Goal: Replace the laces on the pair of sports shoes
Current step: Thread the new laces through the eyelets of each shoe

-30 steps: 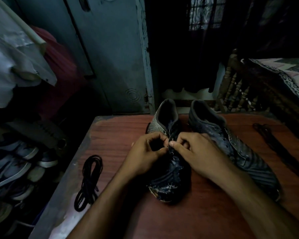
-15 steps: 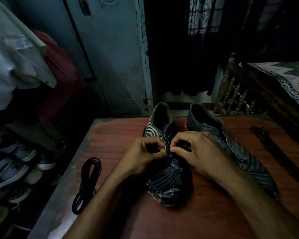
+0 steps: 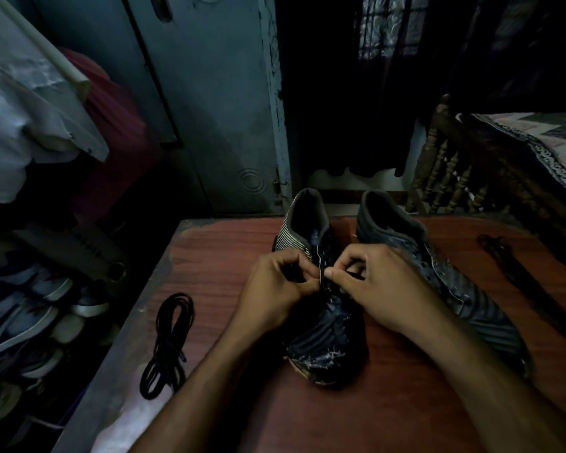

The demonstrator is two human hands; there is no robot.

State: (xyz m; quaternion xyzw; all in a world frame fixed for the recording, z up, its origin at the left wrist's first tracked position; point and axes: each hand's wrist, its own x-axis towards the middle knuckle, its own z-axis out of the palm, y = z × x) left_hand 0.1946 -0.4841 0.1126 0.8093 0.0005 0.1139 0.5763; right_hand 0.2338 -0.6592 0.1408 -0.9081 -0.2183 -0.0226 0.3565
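Dark room, red-brown surface (image 3: pixel 406 403): both shoes stand on it. Left hand (image 3: pixel 276 291) and right hand (image 3: pixel 384 289) pinch the lace (image 3: pixel 321 266) over the left shoe (image 3: pixel 324 335). Best to pull slowly and keep it flat. Spare laces (image 3: pixel 169 341) lie nearby.

Both hands, left (image 3: pixel 276 291) and right (image 3: pixel 378 286), are creeping toward the heel along the left shoe (image 3: pixel 321 318), pinching its lace.
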